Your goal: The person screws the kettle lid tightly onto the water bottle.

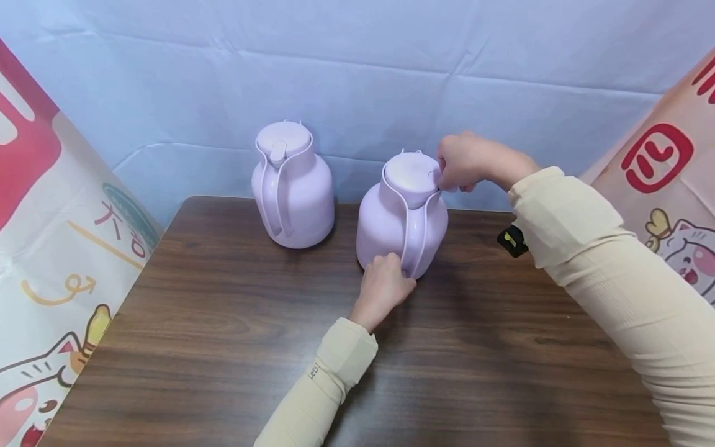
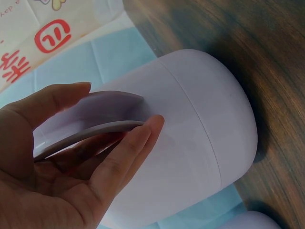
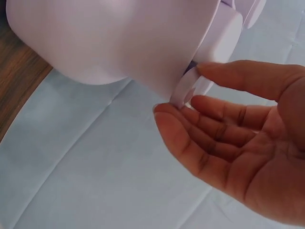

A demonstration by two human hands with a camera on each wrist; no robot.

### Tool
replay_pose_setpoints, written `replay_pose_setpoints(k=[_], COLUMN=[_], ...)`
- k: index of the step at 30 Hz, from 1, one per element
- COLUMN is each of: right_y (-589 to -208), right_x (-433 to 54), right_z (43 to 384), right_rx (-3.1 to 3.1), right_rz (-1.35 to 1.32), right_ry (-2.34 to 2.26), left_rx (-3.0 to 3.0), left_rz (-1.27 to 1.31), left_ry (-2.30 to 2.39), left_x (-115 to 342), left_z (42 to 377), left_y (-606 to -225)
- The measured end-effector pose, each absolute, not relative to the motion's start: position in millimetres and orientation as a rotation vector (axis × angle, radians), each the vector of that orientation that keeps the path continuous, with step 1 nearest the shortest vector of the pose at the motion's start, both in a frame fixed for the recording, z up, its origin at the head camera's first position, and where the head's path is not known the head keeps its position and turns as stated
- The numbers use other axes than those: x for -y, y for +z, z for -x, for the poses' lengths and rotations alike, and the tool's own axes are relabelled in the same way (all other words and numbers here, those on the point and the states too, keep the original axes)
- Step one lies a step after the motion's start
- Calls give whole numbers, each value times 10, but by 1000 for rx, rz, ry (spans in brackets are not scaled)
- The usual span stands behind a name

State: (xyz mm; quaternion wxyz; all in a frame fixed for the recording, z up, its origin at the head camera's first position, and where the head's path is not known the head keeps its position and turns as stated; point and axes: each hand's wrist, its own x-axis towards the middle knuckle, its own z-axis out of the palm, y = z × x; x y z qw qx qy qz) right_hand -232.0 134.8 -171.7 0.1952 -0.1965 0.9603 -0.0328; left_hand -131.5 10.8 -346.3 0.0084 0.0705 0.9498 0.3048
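Note:
A pale lilac thermos jug [image 1: 374,226] stands upright near the table's far edge, its handle [image 1: 414,233] facing me. My left hand [image 1: 385,285] grips the lower part of that handle. In the left wrist view the thumb lies on one side of the handle [image 2: 90,131] and the fingers on the other. At the right side of the round lid [image 1: 410,174], my right hand [image 1: 466,160] pinches a small curved tab [image 3: 180,90] between thumb and fingers. The lid sits in the jug's mouth.
A second, matching lilac thermos jug [image 1: 307,198] stands to the left, lid on. A small black object [image 1: 512,241] with a yellow mark shows beside the right sleeve. Behind the brown wooden table [image 1: 223,347] hangs a pale blue cloth [image 1: 357,74]. Printed banners [image 1: 631,205] flank it.

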Motion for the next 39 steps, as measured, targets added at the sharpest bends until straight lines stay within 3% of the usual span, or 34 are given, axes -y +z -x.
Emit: replay_pose_setpoints(k=[14,39], right_y=[-1687,-1702], right_x=[-1260,-1190], right_z=[2258,2212], right_rx=[-2679,-2683], right_rz=[310,193], right_ry=[-280,-422], left_rx=[-2963,-2966], left_rz=[-220,-226], left_ry=[963,988], left_x=[-106,-118], left_z=[1325,1318], left_y=[-3459,-3472])
